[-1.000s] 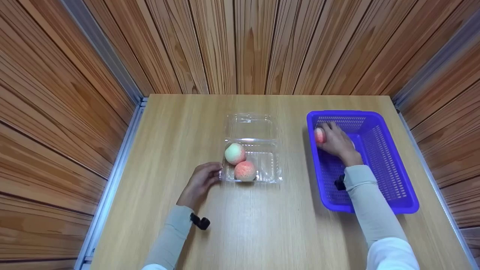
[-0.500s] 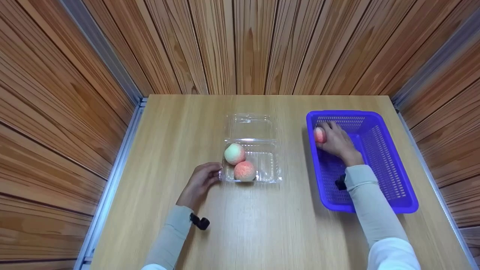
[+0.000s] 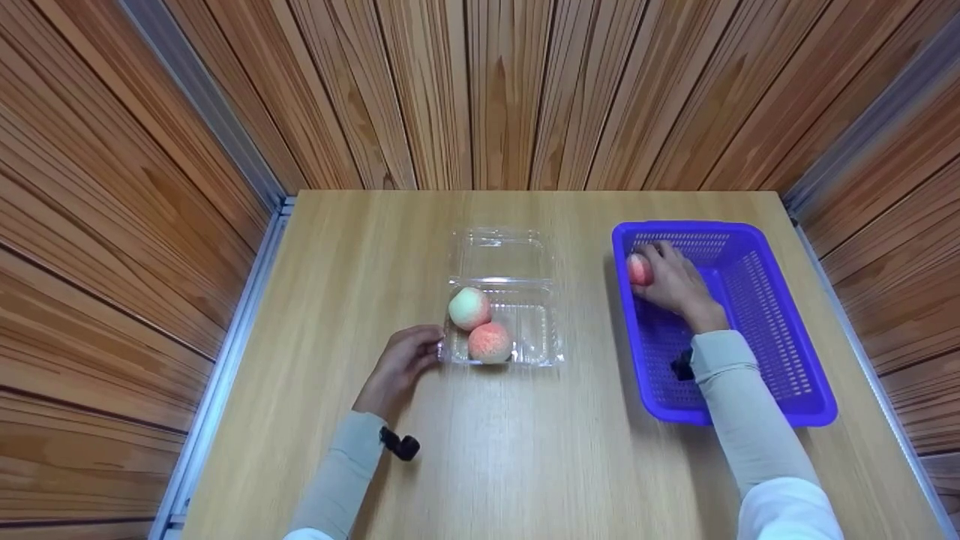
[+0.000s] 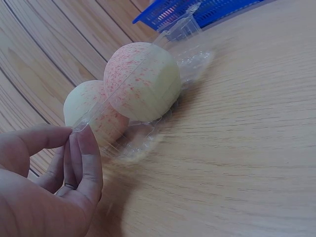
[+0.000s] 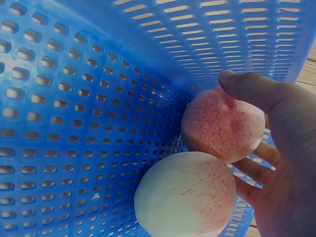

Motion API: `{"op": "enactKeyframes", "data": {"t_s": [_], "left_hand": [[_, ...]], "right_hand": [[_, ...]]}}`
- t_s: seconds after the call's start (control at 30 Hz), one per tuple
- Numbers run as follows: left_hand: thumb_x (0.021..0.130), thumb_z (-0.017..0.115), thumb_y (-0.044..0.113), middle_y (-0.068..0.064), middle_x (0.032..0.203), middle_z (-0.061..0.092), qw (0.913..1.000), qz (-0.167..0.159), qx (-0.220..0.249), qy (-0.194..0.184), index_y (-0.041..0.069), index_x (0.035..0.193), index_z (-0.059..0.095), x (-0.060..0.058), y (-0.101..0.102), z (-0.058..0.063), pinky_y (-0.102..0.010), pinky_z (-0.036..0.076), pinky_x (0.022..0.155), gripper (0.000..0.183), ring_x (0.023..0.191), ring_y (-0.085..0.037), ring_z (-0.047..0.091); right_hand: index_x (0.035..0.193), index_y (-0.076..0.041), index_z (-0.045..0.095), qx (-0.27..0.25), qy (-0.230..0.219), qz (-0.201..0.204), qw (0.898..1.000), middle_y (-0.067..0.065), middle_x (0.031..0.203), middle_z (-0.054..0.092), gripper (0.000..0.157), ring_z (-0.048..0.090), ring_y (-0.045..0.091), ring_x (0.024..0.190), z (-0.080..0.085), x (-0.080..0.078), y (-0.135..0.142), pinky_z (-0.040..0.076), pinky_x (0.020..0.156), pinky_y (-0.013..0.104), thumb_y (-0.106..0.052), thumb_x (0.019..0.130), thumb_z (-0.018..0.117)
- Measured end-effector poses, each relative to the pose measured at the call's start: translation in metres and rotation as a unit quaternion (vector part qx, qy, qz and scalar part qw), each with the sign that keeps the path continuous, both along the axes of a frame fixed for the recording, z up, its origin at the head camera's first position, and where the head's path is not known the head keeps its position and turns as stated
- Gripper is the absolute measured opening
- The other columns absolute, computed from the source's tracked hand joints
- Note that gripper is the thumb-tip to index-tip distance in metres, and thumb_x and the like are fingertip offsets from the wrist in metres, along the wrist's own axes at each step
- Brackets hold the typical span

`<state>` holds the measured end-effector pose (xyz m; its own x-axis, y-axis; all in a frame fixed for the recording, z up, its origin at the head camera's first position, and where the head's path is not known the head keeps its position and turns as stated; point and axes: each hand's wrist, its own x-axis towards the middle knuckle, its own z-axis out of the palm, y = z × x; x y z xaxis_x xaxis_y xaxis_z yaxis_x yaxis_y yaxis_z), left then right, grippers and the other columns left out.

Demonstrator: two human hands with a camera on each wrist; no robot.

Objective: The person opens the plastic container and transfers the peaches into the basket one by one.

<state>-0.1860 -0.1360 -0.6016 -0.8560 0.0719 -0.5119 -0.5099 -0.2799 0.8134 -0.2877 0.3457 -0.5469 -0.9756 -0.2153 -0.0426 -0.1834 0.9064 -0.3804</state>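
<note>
My left hand pinches the near left corner of a clear plastic clamshell box between thumb and fingers. The box lies with its lid folded back, and two peaches sit in its left half: a pale one behind a pinker one. Inside the purple basket, my right hand grips a pink peach, thumb over its top and fingers beneath. Another pale peach rests beside it in the right wrist view; from the head, my hand mostly covers that one.
The basket's perforated walls rise around my right hand. A wooden table carries everything, with a plank wall behind it and metal rails along the sides. The clamshell's lid lies toward the back.
Almost nothing differs. My right hand stays on the peach in the basket with only a slight shift, and my left hand keeps its pinch on the box corner.
</note>
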Motion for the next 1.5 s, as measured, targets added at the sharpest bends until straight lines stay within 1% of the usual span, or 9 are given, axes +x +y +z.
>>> {"op": "enactKeyframes", "data": {"t_s": [0.23, 0.37, 0.5, 0.6, 0.8, 0.93, 1.17, 1.37, 1.5], "left_hand": [[0.102, 0.066, 0.008, -0.008, 0.098, 0.072, 1.0, 0.005, 0.002, -0.002, -0.005, 0.12, 0.07, 0.001, 0.0, -0.001, -0.027, 0.061, 0.077, 0.023, 0.09, -0.018, 0.068], [0.102, 0.066, 0.006, -0.007, 0.096, 0.073, 0.9999, 0.011, 0.008, 0.0, -0.003, 0.115, 0.072, 0.001, 0.001, 0.0, -0.027, 0.06, 0.076, 0.017, 0.089, -0.018, 0.068], [0.102, 0.064, 0.004, -0.007, 0.093, 0.071, 0.9998, 0.009, 0.007, 0.014, -0.003, 0.11, 0.073, 0.0, 0.002, -0.002, -0.027, 0.06, 0.074, 0.014, 0.085, -0.016, 0.067], [0.102, 0.063, 0.004, -0.008, 0.093, 0.071, 0.9997, 0.004, 0.004, 0.022, -0.006, 0.111, 0.071, 0.001, 0.002, -0.003, -0.027, 0.061, 0.074, 0.016, 0.085, -0.016, 0.068], [0.102, 0.064, 0.005, -0.012, 0.099, 0.072, 0.9999, 0.003, 0.004, 0.016, -0.009, 0.119, 0.069, 0.001, 0.001, -0.002, -0.028, 0.062, 0.078, 0.023, 0.089, -0.018, 0.069], [0.102, 0.065, 0.005, -0.012, 0.1, 0.073, 0.9999, 0.003, 0.007, 0.011, -0.009, 0.121, 0.069, 0.001, 0.001, 0.0, -0.028, 0.062, 0.079, 0.024, 0.089, -0.018, 0.069], [0.101, 0.066, 0.004, -0.008, 0.095, 0.072, 0.9998, 0.009, 0.014, 0.007, -0.003, 0.11, 0.073, 0.002, 0.001, 0.001, -0.028, 0.062, 0.078, 0.013, 0.087, -0.018, 0.069], [0.1, 0.067, 0.003, -0.008, 0.093, 0.072, 0.9995, 0.015, 0.024, 0.011, -0.003, 0.109, 0.073, 0.001, 0.001, 0.0, -0.028, 0.061, 0.076, 0.012, 0.087, -0.019, 0.068], [0.1, 0.066, 0.002, -0.007, 0.091, 0.071, 0.9994, 0.021, 0.025, 0.011, -0.002, 0.105, 0.073, 0.001, 0.002, -0.001, -0.025, 0.06, 0.071, 0.01, 0.082, -0.016, 0.067]], "right_hand": [[0.156, -0.004, 0.044, -0.002, 0.001, -0.003, 1.0, 0.031, 0.155, 0.039, 0.075, 0.042, 0.054, 0.141, 0.002, 0.002, -0.001, 0.034, 0.119, 0.071, -0.021, 0.093, 0.079], [0.155, -0.003, 0.046, -0.005, 0.016, 0.004, 1.0, 0.031, 0.154, 0.041, 0.073, 0.042, 0.053, 0.141, 0.003, 0.003, -0.001, 0.034, 0.119, 0.07, -0.02, 0.092, 0.079], [0.154, -0.002, 0.048, -0.004, 0.032, 0.01, 0.999, 0.031, 0.152, 0.043, 0.073, 0.042, 0.052, 0.141, 0.003, 0.002, -0.001, 0.034, 0.119, 0.069, -0.018, 0.09, 0.08], [0.153, -0.001, 0.048, 0.001, 0.033, 0.009, 0.999, 0.032, 0.152, 0.043, 0.073, 0.041, 0.052, 0.143, 0.003, 0.002, -0.002, 0.032, 0.121, 0.068, -0.018, 0.09, 0.08], [0.153, -0.001, 0.046, 0.007, 0.016, -0.005, 1.0, 0.031, 0.156, 0.04, 0.071, 0.039, 0.052, 0.145, 0.007, 0.004, -0.003, 0.03, 0.122, 0.069, -0.018, 0.092, 0.079], [0.152, -0.001, 0.047, 0.011, 0.014, -0.008, 1.0, 0.03, 0.157, 0.039, 0.068, 0.038, 0.051, 0.146, 0.009, 0.005, -0.004, 0.03, 0.122, 0.07, -0.017, 0.094, 0.078], [0.147, -0.001, 0.052, 0.02, 0.032, -0.003, 0.999, 0.027, 0.153, 0.045, 0.061, 0.043, 0.049, 0.14, 0.013, 0.007, -0.006, 0.035, 0.119, 0.069, -0.017, 0.093, 0.078], [0.143, -0.002, 0.056, 0.023, 0.045, 0.002, 0.999, 0.025, 0.15, 0.051, 0.055, 0.044, 0.05, 0.139, 0.017, 0.007, -0.006, 0.037, 0.118, 0.068, -0.018, 0.095, 0.077], [0.136, 0.0, 0.061, 0.014, 0.087, 0.021, 0.996, 0.026, 0.14, 0.059, 0.05, 0.05, 0.049, 0.131, 0.017, 0.007, -0.005, 0.043, 0.111, 0.065, -0.015, 0.092, 0.078]]}}
